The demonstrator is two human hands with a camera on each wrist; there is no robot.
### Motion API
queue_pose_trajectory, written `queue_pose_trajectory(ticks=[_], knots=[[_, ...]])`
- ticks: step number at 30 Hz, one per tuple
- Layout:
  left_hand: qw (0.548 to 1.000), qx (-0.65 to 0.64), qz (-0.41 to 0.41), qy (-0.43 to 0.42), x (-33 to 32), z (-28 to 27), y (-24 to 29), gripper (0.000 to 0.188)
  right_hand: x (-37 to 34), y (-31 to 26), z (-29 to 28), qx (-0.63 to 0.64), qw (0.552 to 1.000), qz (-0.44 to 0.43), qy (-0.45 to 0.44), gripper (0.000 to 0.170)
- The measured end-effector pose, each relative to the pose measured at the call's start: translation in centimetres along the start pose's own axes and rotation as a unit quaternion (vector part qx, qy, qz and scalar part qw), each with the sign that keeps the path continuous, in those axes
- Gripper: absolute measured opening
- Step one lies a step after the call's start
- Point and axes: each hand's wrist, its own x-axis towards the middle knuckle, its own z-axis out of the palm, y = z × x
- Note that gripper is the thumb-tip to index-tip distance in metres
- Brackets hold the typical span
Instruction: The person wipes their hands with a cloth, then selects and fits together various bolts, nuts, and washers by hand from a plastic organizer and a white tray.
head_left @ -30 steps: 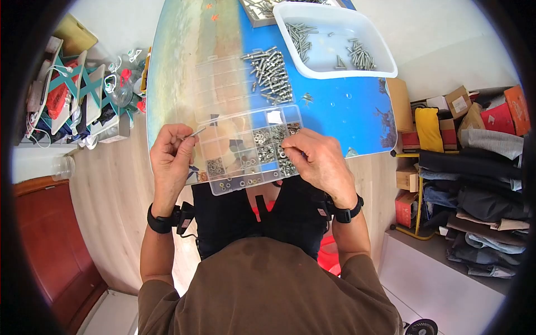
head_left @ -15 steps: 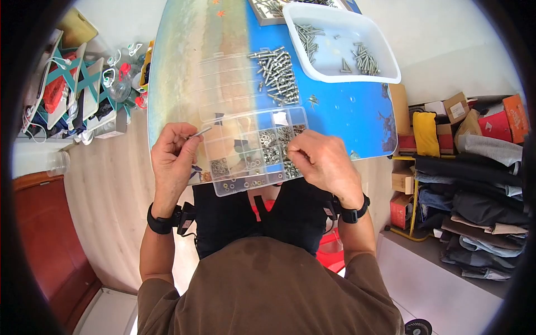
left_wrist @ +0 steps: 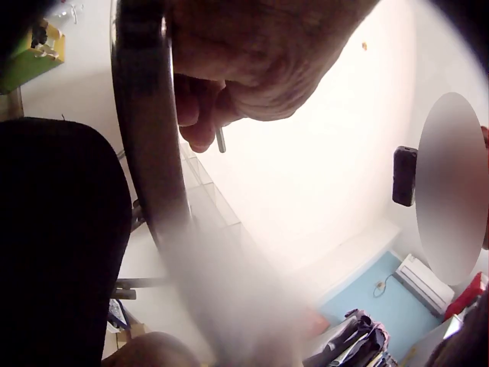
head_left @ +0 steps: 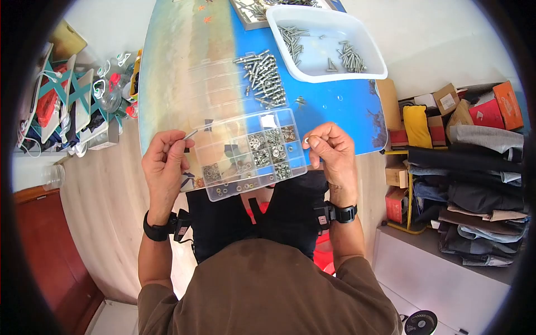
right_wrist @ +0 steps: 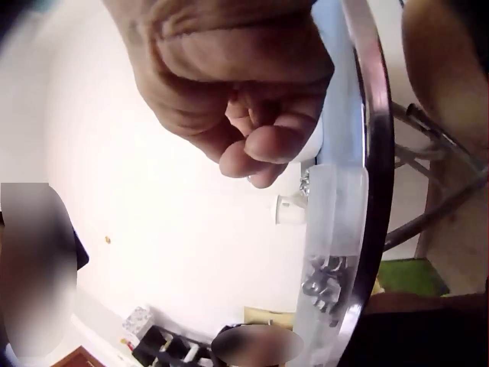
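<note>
My left hand [head_left: 162,162] pinches a slim metal bolt [head_left: 191,134] by the left edge of a clear divided box [head_left: 211,194]. In the left wrist view the end of that bolt [left_wrist: 221,140] sticks out below the fingers. Just off the box's right side, my right hand [head_left: 335,156] pinches a small pale metal washer [head_left: 306,142] between thumb and fingertips. The right wrist view shows those fingertips [right_wrist: 271,145] pressed together, with the washer mostly hidden. Nuts [head_left: 261,158] and washers [head_left: 245,166] fill several compartments of the box.
Beyond the box, a pile of bolts [head_left: 262,78] lies by the clear open lid [head_left: 215,78]. A white tub [head_left: 335,77] with more bolts stands at the back right, beside a grey tray [head_left: 257,23] of hardware. Folded clothes [head_left: 469,184] are stacked at right.
My right hand has lifted from the box's right-hand compartments and moved right, now with a washer in its fingertips. My left hand keeps the bolt in nearly the same place.
</note>
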Motion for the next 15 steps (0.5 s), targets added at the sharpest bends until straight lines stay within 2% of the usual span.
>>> queue_pose_trajectory(ticks=[9, 15], knots=[[1.0, 0.008, 0.015, 0.007, 0.09, 0.06, 0.03, 0.022, -0.35, 0.1, 0.02, 0.106, 0.993, 0.055, 0.021, 0.005], [1.0, 0.004, 0.016, 0.004, 0.12, -0.06, -0.11, 0.024, -0.12, 0.4, -0.18, 0.088, 0.995, 0.049, 0.006, 0.003]])
